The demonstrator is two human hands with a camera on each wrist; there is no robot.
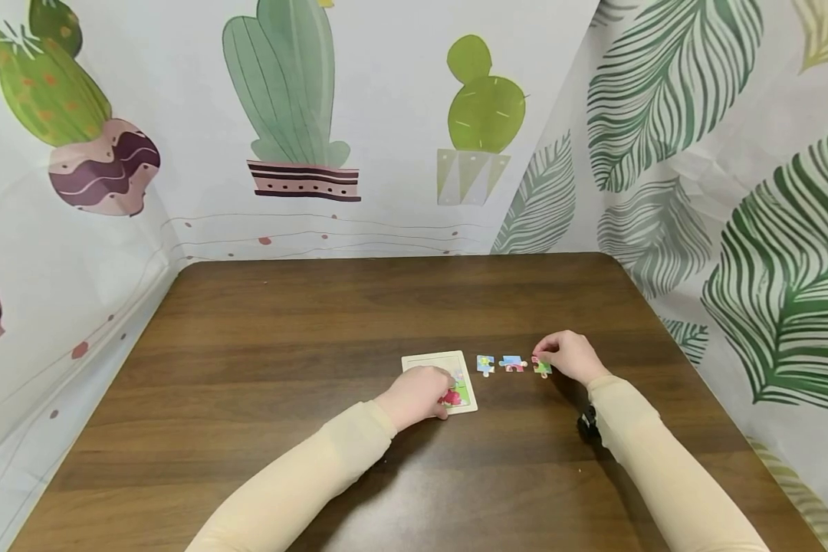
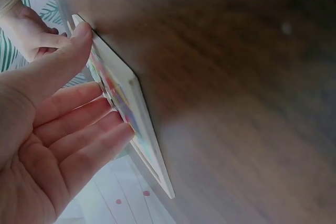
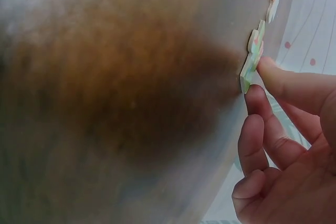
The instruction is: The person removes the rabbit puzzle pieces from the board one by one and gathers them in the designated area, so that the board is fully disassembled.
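As only its wrist view reveals, the left hand (image 2: pixel 55 140) touches the puzzle (image 1: pixel 463 392) straight-fingered; the right (image 1: pixel 573 358) pinches 1 piece (image 3: pixel 253 59).

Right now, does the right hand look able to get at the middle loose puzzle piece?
Probably yes: the middle piece lies uncovered on the table, just left of the right hand. That hand seems to pinch the green piece, so it may need to let go first.

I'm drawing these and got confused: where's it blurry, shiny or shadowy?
Head view: mostly sharp, soft shine low on the table, shadow beside the right sleeve; left wrist view: table blurry, left fingers clearer; right wrist view: table blurry too, puzzle piece crisper.
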